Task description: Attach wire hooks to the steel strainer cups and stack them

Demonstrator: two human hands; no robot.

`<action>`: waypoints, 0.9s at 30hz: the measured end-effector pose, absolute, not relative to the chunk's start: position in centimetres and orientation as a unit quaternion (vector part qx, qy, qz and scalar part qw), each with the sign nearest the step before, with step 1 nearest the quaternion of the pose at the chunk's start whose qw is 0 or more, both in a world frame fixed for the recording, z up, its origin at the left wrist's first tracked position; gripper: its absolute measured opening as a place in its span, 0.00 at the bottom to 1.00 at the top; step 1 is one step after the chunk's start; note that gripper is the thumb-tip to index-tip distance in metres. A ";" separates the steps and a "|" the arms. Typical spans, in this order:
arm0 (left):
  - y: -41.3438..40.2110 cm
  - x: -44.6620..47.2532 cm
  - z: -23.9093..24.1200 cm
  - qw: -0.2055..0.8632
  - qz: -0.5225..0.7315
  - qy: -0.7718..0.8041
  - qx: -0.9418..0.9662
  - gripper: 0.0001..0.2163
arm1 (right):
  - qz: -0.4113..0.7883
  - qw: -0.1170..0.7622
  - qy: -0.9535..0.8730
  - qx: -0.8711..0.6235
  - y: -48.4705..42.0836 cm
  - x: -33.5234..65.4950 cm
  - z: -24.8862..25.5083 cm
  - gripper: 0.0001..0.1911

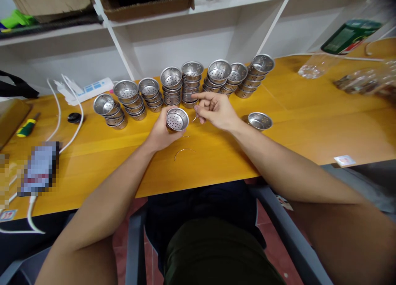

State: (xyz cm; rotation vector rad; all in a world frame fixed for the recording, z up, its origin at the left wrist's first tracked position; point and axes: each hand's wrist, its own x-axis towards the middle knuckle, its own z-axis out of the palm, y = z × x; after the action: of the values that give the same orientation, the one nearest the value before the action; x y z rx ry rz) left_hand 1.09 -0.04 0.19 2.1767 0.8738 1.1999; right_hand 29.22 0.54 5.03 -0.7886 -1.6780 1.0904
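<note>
One strainer cup (177, 119) | clasped in left hand (161, 133) | right hand (217, 110) pinched shut (just beside)

Eight stacks of round perforated steel strainer cups (171, 86) stand at twelve o'clock. There are two single cups (260, 121), one curved wire bail (184, 151) at six o'clock, and one yellow-green screwdriver (27, 127) at nine o'clock.

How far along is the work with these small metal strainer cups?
Looks done: stacks of cups stand in a row at the back, though whether those are finished cannot be told. In hand: the left hand holds one strainer cup, and the right hand pinches a thin wire beside it. Left, probably: a curved wire on the table and a single cup to the right.
</note>
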 end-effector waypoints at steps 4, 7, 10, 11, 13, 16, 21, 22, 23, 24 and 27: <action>0.1 1.1 -0.1 0.249 0.451 0.332 0.791 0.39 | 0.441 0.461 -0.689 -0.342 0.8 29.5 5.0 0.31; 0.2 1.2 -0.2 0.257 0.462 0.329 0.782 0.40 | 0.426 0.453 -0.696 -0.359 0.3 29.3 5.6 0.23; 0.0 1.4 -0.3 0.278 0.465 0.328 0.774 0.43 | 0.395 0.457 -0.714 -0.353 -0.6 28.7 6.1 0.20; -0.1 1.5 -0.3 0.284 0.464 0.329 0.772 0.44 | 0.383 0.457 -0.723 -0.349 -0.9 28.4 6.2 0.20; -0.3 1.7 -0.3 0.292 0.465 0.331 0.768 0.45 | 0.360 0.449 -0.739 -0.350 -1.4 27.8 6.2 0.19; -0.5 2.1 -0.3 0.312 0.466 0.323 0.762 0.45 | 0.317 0.428 -0.761 -0.371 -1.8 27.2 6.1 0.16; -0.7 2.4 -0.5 0.347 0.473 0.308 0.749 0.43 | 0.284 0.393 -0.774 -0.407 -2.0 26.8 5.9 0.17; -0.7 2.4 -0.5 0.349 0.476 0.304 0.748 0.43 | 0.286 0.396 -0.771 -0.408 -1.9 26.8 5.9 0.17; -0.7 2.4 -0.5 0.347 0.479 0.300 0.748 0.43 | 0.290 0.404 -0.767 -0.406 -1.9 26.8 5.8 0.17; -0.6 2.3 -0.5 0.344 0.480 0.297 0.750 0.43 | 0.295 0.416 -0.761 -0.401 -1.9 26.8 5.8 0.17; -0.6 2.2 -0.2 0.328 0.475 0.298 0.760 0.44 | 0.309 0.454 -0.742 -0.385 -2.0 27.0 5.9 0.17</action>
State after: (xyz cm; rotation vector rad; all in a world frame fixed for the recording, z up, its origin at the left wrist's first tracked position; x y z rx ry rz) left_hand 2.17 -0.62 -0.18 1.9907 0.7816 1.2440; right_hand 26.96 -1.96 5.86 -0.9508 -1.8305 0.7618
